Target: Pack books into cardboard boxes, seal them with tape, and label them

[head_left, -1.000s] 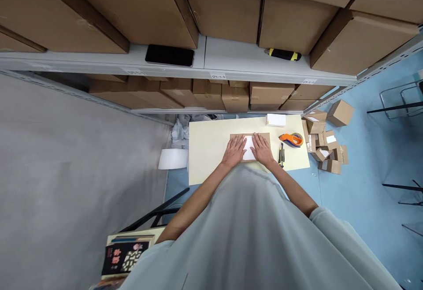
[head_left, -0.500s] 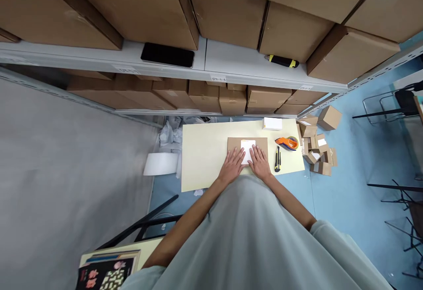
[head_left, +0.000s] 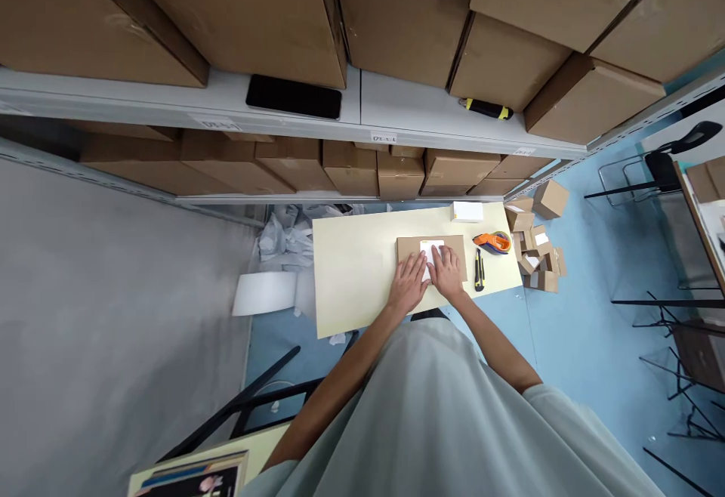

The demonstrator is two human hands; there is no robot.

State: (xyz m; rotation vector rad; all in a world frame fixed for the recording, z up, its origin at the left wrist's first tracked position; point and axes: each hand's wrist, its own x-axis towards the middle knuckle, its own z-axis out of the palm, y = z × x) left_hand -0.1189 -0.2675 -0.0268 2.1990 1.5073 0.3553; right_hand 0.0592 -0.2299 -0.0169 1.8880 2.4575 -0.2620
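Observation:
A brown cardboard box (head_left: pixel 406 246) lies on the pale yellow table (head_left: pixel 356 278), with a white label (head_left: pixel 431 246) on its top face. My left hand (head_left: pixel 410 279) rests flat over the label's left edge and the box, fingers stretched out. Over the label's right edge lies my right hand (head_left: pixel 446 270), also with its fingers extended. Both palms face down, and neither hand grips anything. Part of the label is hidden under the fingers. Just right of the box is a black utility knife (head_left: pixel 479 270), beside an orange tape dispenser (head_left: pixel 492 242).
A small white box (head_left: pixel 467 211) stands at the table's back edge. Shelves full of cardboard boxes (head_left: pixel 396 21) rise behind it, holding a black phone (head_left: pixel 293 97) and another utility knife (head_left: pixel 487 109). Several small cartons (head_left: pixel 541 279) lie on the floor at right.
Both hands stay on the label and have shifted slightly over it, the right one inward. The box looks slightly turned, and the whole view has tilted a little.

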